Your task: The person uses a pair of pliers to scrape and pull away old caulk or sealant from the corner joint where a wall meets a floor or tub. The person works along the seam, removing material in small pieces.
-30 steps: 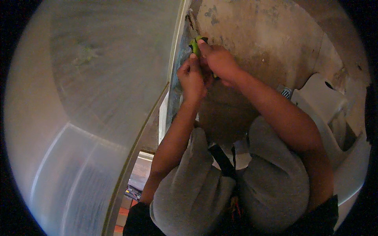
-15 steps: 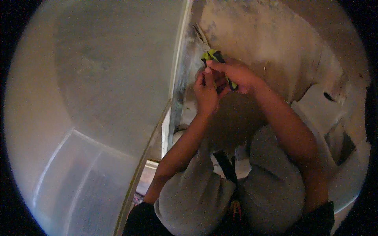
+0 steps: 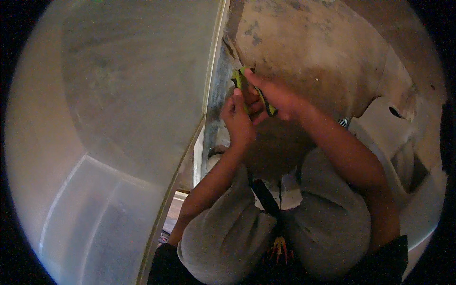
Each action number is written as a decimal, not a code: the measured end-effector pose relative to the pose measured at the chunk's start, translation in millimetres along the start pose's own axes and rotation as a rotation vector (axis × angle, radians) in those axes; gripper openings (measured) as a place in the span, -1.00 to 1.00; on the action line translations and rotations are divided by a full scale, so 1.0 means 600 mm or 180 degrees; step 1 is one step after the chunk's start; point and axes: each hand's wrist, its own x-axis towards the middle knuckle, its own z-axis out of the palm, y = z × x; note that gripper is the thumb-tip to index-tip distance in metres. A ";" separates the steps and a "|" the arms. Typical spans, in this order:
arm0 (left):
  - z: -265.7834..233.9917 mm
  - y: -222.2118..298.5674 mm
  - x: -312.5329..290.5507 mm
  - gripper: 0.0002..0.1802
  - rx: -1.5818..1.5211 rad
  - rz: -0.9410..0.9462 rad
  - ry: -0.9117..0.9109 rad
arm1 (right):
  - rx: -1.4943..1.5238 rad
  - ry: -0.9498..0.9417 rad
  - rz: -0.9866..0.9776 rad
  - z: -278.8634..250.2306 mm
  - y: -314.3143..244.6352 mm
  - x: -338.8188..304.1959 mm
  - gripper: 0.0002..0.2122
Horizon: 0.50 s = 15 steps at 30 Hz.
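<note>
A pair of long-nose pliers with green and black handles is in front of me, between my two hands. My left hand is closed on the left handle, its thumb lying along the grip. Around the other handle, my right hand has its thumb near the pivot and its fingers curled beneath. The handles stand apart. The dark jaws point away from me and slightly left, close to a metal edge strip; they are dim, and I cannot tell whether their tips touch anything.
On the left a large pale, smooth panel with a straight edge stands along the strip. Under my hands lies a worn, stained brown surface. Crumpled grey sheeting with a dark hole is at the right. My knees in grey trousers are below.
The pliers and both hands have shifted a little left, toward the metal edge strip. The handles have spread wider apart. A small striped thing now shows beside my right forearm.
</note>
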 end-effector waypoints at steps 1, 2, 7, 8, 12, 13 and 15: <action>0.002 -0.003 -0.004 -0.64 -0.0034 0.0041 -0.0030 | 0.0020 0.0048 -0.0059 0.003 0.002 -0.004 -0.57; 0.004 -0.005 -0.007 -0.65 -0.0068 0.0080 -0.0059 | 0.0041 0.0095 -0.0117 0.009 0.002 -0.008 -0.57; 0.040 0.027 0.052 -0.65 -0.0265 0.0185 -0.0290 | -0.0444 0.0575 -0.0433 -0.012 -0.045 0.020 -0.56; 0.053 0.037 0.059 -0.66 -0.0269 0.0247 -0.0337 | -0.0511 0.0618 -0.0487 -0.024 -0.063 0.031 -0.56; 0.082 0.038 0.027 -0.64 -0.0108 0.0138 -0.0034 | -0.0110 0.0191 -0.0478 -0.032 -0.067 -0.001 -0.55; 0.070 0.025 0.021 -0.64 -0.0125 0.0082 -0.0047 | -0.0165 0.0205 -0.0393 -0.034 -0.054 -0.002 -0.54; 0.051 0.003 0.019 -0.65 -0.0132 0.0038 -0.0166 | -0.0249 0.0282 -0.0175 -0.038 -0.013 0.015 -0.53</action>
